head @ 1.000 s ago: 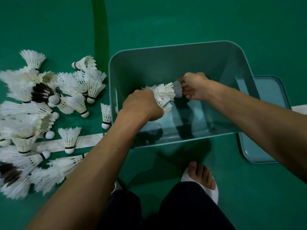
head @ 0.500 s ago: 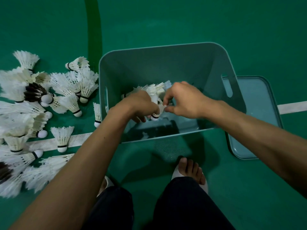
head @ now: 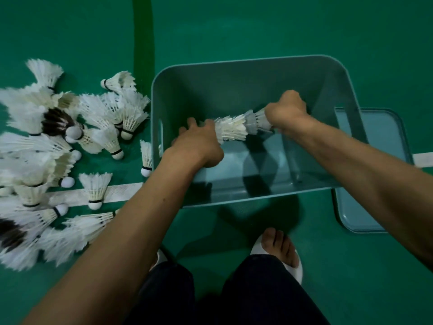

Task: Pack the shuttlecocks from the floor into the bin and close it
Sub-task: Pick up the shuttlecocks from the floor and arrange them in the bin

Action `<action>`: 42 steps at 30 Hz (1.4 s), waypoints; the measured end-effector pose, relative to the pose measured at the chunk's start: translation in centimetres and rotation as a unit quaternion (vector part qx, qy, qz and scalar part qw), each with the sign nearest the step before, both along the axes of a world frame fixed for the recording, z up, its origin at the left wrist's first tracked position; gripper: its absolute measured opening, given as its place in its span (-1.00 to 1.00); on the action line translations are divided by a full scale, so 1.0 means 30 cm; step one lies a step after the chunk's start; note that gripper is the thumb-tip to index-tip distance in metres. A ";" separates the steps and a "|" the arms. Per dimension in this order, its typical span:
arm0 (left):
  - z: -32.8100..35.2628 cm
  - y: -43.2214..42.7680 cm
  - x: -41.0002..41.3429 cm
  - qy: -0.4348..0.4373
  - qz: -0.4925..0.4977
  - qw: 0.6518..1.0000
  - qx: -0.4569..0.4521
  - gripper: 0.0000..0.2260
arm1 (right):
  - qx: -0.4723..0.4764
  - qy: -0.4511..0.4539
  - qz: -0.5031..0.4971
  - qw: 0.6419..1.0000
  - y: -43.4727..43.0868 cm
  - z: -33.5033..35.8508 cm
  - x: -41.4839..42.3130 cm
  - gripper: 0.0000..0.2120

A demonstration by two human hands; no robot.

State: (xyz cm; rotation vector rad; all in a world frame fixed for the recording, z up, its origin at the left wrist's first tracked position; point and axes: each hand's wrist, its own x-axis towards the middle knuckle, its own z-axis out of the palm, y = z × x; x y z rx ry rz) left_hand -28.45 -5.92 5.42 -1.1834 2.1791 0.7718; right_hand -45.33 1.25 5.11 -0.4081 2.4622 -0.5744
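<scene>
A nested row of white shuttlecocks [head: 234, 129] lies stretched between my two hands inside the grey-blue bin [head: 234, 73]. My left hand [head: 199, 146] grips the row's left end near the bin's left wall. My right hand [head: 287, 111] grips its right end, deeper in the bin. Nothing else lies on the bin's floor. Many loose shuttlecocks [head: 46, 146] lie heaped on the green floor to the left of the bin; a few have dark feathers.
The bin's lid [head: 365, 207] lies flat on the floor at the right, partly under the bin. White court lines [head: 114, 193] run across the floor. My feet in white slippers [head: 278, 252] stand just below the bin's front edge.
My hands were close together over the bunch half a second ago. They have drawn apart, the right one moving up and right, and the shuttlecocks now form a longer row.
</scene>
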 end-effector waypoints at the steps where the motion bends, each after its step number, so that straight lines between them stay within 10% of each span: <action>1: -0.009 -0.001 0.006 -0.008 -0.006 1.000 0.012 -0.32 | -0.042 -0.069 -0.053 0.995 -0.016 -0.014 0.003 -0.89; 9: -0.028 -0.013 -0.010 -0.027 -0.030 0.999 0.022 -0.44 | -0.032 -0.215 -0.094 0.972 -0.040 -0.031 -0.027 -0.76; 18: 0.098 0.010 0.028 0.145 -0.020 0.987 -0.064 -0.63 | -0.071 -0.001 -0.035 0.997 0.028 0.079 -0.016 -0.57; 25: 0.278 0.047 0.314 0.540 0.151 0.796 -0.229 -0.89 | -0.298 0.059 0.032 0.952 0.049 0.308 0.296 -0.57; 30: 0.035 -0.003 0.678 0.379 0.266 0.849 -0.255 -0.76 | -0.375 0.106 0.110 0.914 0.067 0.371 0.551 -0.73; 35: -0.167 0.072 0.918 0.150 0.188 0.952 -0.187 -0.73 | -0.455 0.164 0.348 0.803 0.040 0.335 0.792 -0.88; 42: -0.214 0.090 0.962 0.029 0.105 0.953 -0.284 -0.49 | -0.178 0.097 0.515 0.833 0.008 0.010 0.956 -0.78</action>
